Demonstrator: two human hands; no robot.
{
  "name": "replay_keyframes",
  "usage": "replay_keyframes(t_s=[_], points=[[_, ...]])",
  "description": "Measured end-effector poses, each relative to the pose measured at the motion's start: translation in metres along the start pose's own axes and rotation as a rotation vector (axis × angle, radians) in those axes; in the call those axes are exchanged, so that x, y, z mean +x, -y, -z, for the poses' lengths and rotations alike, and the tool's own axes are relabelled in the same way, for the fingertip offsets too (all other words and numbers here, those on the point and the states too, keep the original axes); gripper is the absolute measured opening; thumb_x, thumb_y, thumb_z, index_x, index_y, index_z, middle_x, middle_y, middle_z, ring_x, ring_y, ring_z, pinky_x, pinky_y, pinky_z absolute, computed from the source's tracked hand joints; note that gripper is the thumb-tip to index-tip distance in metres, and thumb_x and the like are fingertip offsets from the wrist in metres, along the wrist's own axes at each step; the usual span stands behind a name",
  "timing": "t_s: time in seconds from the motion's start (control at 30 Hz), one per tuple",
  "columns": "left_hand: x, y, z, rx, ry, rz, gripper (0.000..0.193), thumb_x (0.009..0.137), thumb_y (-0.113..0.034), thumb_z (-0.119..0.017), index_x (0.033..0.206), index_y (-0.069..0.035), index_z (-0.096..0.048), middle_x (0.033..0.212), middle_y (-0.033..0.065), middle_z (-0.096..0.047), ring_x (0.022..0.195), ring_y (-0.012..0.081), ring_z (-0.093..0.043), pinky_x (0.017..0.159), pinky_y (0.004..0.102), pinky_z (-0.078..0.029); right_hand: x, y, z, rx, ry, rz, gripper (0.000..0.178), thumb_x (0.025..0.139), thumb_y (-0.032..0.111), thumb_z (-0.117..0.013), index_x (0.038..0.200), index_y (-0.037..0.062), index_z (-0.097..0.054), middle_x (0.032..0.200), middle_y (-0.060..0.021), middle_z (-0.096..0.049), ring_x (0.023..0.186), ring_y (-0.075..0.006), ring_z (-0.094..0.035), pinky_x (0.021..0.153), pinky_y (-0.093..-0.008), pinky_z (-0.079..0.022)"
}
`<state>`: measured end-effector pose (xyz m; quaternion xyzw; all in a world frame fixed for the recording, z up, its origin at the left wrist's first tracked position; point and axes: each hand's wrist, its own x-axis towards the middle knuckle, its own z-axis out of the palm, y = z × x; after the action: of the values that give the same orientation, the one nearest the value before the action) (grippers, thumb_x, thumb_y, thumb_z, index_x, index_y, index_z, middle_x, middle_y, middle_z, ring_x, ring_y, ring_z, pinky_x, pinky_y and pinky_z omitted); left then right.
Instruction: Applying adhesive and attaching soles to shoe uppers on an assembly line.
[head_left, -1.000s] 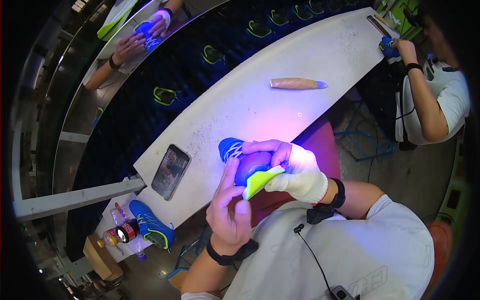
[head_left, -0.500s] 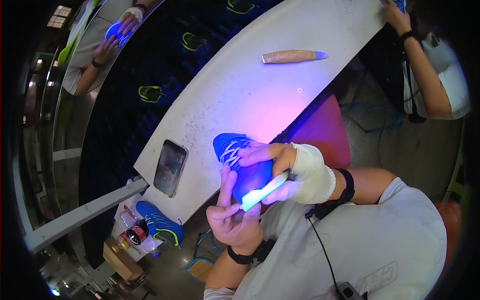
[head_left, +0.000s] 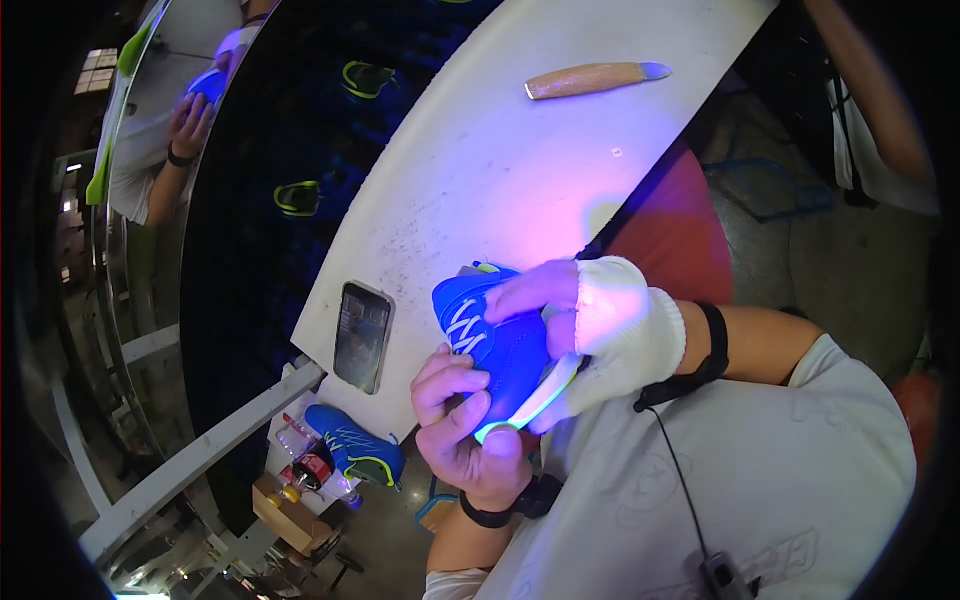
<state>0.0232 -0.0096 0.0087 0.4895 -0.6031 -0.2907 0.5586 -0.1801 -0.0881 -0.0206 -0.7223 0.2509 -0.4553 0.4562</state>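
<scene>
A blue sneaker [head_left: 512, 362] with white laces is held between my hands, over the near edge of the white table and close to my body. A pale sole edge, glowing cyan-white under violet light, runs along its near side. My left hand [head_left: 468, 435] grips the toe end, thumb at the sole edge and fingers curled against the upper. Wearing a white fingerless glove, my right hand [head_left: 590, 335] clasps the heel side, its fingers reaching across the upper by the laces. Its thumb is partly hidden behind the sole.
On the white table [head_left: 470, 170] lie a wood-coloured-handled knife [head_left: 598, 80] and a phone [head_left: 362, 337]. Beyond it, a dark conveyor belt [head_left: 265, 255] carries several shoes. Another blue sneaker [head_left: 355, 447] rests lower left beside a bottle [head_left: 312, 465]. A metal bar [head_left: 205, 455] meets the table corner. Other people work nearby.
My left hand has gone from pinching the sole's tip to curling around the toe. The sole strip, which stuck out before, now lies along the upper. The whole view has shifted slightly.
</scene>
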Motion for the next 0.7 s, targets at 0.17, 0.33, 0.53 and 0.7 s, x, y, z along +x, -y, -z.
replay_keyframes(t_s=[0.17,0.33,0.53,0.7], points=[[-0.001,-0.010,0.027,-0.102,-0.123,0.158,0.038,0.106,-0.041,-0.068,0.119,-0.008,-0.053,0.120,0.0228,-0.067,0.130,0.0460,-0.061,0.124,0.0648,-0.036,0.000,-0.037,-0.009,-0.243,0.101,0.250,0.042,0.064,0.029,-0.096,0.095,0.0130,-0.074,0.124,-0.0137,-0.070,0.100,-0.0332,-0.071,0.080,-0.0449,-0.059],[0.009,-0.013,0.055,0.142,0.284,0.179,0.052,0.083,-0.025,-0.096,0.116,-0.003,-0.063,0.129,0.0276,-0.075,0.140,0.0536,-0.058,0.121,0.0650,-0.042,0.014,-0.043,-0.016,-0.269,0.157,0.323,0.031,0.075,0.034,-0.084,0.090,0.0099,-0.073,0.114,-0.0135,-0.065,0.093,-0.0342,-0.064,0.080,-0.0470,-0.056],[-0.018,0.007,0.081,0.004,0.152,0.172,0.051,0.078,-0.007,-0.095,0.118,-0.002,-0.064,0.131,0.0276,-0.074,0.138,0.0503,-0.061,0.122,0.0619,-0.042,0.019,-0.072,-0.051,-0.162,0.061,0.371,0.048,0.071,0.036,-0.090,0.094,0.0061,-0.060,0.123,-0.0212,-0.065,0.103,-0.0409,-0.067,0.089,-0.0531,-0.059],[-0.002,-0.012,0.084,0.073,0.157,0.866,0.070,0.084,-0.012,-0.090,0.145,0.002,-0.058,0.154,0.0296,-0.057,0.141,0.0321,-0.060,0.120,0.0433,-0.045,0.009,-0.070,-0.071,-0.289,0.082,0.405,0.042,0.075,0.030,-0.086,0.095,0.0080,-0.056,0.127,-0.0198,-0.066,0.107,-0.0409,-0.067,0.099,-0.0576,-0.058]])
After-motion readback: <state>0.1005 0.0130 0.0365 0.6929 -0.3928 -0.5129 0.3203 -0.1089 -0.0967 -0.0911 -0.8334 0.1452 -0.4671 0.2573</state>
